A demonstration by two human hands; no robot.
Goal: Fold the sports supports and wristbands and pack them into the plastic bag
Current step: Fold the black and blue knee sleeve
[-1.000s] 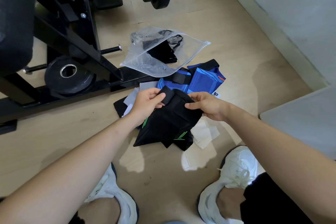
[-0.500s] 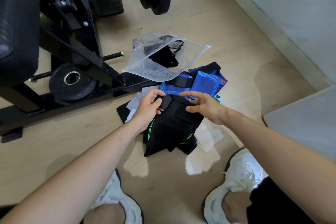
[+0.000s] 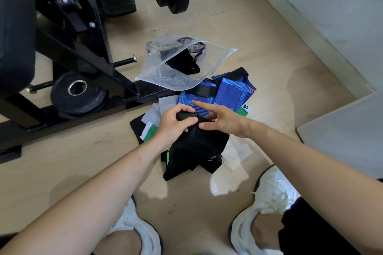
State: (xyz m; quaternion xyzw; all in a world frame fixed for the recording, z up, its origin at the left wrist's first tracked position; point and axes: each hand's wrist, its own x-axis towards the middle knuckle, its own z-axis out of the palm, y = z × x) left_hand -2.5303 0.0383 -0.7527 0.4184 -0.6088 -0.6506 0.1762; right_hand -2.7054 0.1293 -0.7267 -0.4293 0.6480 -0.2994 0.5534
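A black sports support with green stripes (image 3: pixel 192 151) lies on the wooden floor in front of me. My left hand (image 3: pixel 174 124) grips its top strap between thumb and curled fingers. My right hand (image 3: pixel 219 120) has its index finger stretched out and its thumb resting on the same strap. Just behind lies a blue knitted support with a black strap (image 3: pixel 226 95). The clear plastic bag (image 3: pixel 165 72) lies open further back, with black items (image 3: pixel 182 62) inside.
A black and yellow gym machine frame (image 3: pixel 87 64) with weight plates (image 3: pixel 76 93) stands to the left. White paper sheets (image 3: pixel 234 155) and a green-and-white tag (image 3: pixel 149 132) lie under the supports. A grey wall runs along the right. My white shoes (image 3: pixel 269 203) are near the bottom.
My right hand has let go of the black support's edge and moved left to the strap, its index finger now extended. My left hand stays on the strap. The view shifted slightly.
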